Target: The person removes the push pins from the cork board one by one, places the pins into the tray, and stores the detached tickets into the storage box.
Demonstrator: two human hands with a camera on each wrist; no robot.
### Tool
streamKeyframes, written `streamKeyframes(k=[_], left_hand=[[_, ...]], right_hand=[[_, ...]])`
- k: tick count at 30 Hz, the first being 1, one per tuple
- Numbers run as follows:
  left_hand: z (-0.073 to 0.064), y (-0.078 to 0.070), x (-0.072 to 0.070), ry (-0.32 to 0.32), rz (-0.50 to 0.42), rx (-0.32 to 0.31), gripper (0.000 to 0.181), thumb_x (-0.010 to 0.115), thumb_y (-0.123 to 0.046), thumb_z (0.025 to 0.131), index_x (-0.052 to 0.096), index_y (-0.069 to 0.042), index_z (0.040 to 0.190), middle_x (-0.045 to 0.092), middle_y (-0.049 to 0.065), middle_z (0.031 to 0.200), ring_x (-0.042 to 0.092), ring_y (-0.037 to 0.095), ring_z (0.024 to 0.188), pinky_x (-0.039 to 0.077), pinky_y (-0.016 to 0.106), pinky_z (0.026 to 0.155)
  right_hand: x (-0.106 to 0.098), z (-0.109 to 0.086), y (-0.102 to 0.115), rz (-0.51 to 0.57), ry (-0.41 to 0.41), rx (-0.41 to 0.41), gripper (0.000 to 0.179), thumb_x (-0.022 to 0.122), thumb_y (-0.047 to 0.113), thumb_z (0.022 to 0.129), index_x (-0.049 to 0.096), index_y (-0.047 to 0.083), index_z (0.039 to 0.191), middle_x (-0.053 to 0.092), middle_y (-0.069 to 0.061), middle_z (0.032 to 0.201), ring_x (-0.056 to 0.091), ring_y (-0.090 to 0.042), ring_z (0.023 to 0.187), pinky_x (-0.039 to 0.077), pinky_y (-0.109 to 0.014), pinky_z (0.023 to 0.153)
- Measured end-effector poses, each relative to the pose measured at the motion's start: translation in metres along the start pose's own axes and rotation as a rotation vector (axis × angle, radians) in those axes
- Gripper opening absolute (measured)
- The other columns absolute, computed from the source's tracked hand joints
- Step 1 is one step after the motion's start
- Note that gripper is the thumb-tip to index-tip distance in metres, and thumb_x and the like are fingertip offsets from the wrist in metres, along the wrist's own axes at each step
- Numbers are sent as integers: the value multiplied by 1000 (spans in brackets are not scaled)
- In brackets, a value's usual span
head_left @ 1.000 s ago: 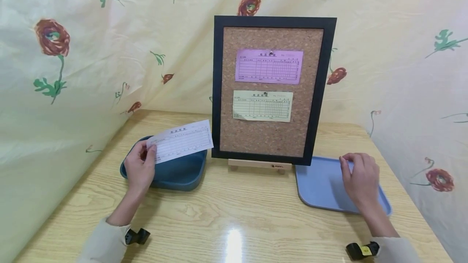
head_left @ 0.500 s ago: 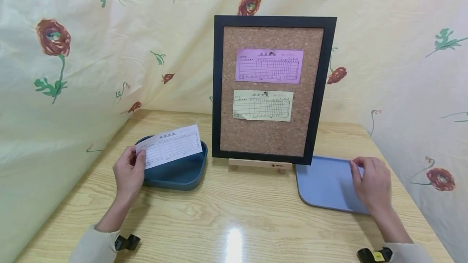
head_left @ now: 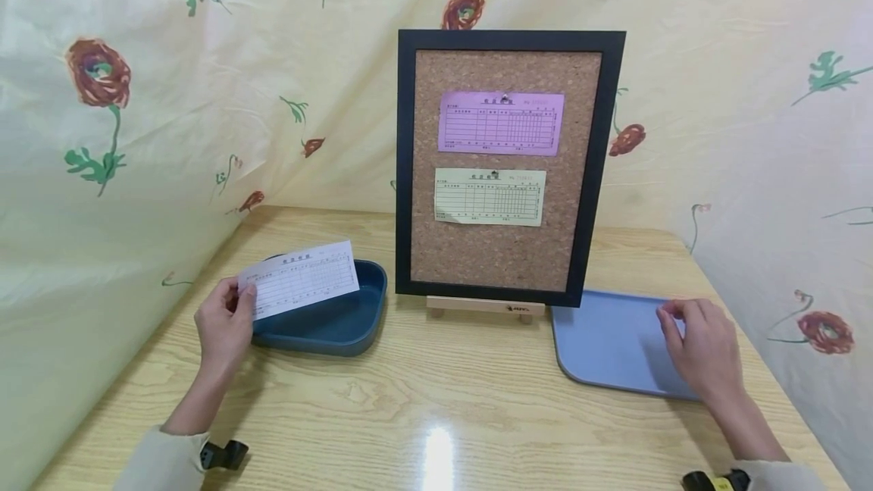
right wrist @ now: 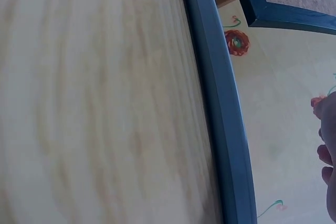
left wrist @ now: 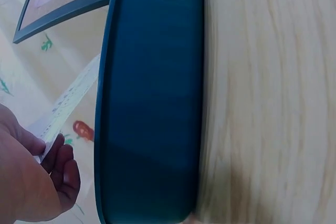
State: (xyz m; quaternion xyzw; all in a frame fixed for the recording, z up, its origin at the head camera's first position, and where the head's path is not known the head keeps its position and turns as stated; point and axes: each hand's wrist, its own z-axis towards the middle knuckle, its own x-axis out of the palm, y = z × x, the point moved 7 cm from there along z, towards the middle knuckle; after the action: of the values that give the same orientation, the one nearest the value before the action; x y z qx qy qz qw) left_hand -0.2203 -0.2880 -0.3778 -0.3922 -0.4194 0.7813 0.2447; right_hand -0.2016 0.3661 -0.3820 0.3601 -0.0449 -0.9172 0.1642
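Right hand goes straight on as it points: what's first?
Likely the right edge of the black frame: the right hand points forward and left, seemingly above the blue tray. Depth is unclear; it might pass to the flowered cloth.

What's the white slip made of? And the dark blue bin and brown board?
White slip: likely thin paper, dull, printed with lines. Dark blue bin: probably plastic, smooth and matte, with rounded corners. Brown board: likely cork, matte, with speckled grains.
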Motion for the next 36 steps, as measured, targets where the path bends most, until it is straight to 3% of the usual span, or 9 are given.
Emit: streamKeyframes(k=[9,18,27,36], left_hand=[[6,7,6,43,42,-13,25,54,-11,101,65,4,118,66,19,97,47,1,71,39,13,58],[7,3,10,0,74,115,20,59,-6,98,66,5,112,70,21,97,46,-8,72,37,7,62],[3,-16,12,-49,17,302,16,62,3,93,66,10,107,69,25,88,44,-11,70,36,4,63],[-3,-29,21,-30,-5,337,17,62,3,93,65,10,109,68,24,89,45,-7,73,36,3,67]], right_hand=[[4,-2,0,2,41,-57,14,74,-5,77,66,-4,89,64,-22,82,57,-38,77,38,-45,68],[4,-3,0,-1,50,-43,16,74,-4,78,66,-5,93,64,-23,84,57,-39,79,38,-48,69],[1,2,4,2,42,-44,19,74,0,79,66,-6,96,64,-24,87,57,-38,80,39,-47,70],[-3,9,10,18,-2,-59,21,75,-1,78,66,-6,96,63,-23,88,57,-36,80,36,-37,71]])
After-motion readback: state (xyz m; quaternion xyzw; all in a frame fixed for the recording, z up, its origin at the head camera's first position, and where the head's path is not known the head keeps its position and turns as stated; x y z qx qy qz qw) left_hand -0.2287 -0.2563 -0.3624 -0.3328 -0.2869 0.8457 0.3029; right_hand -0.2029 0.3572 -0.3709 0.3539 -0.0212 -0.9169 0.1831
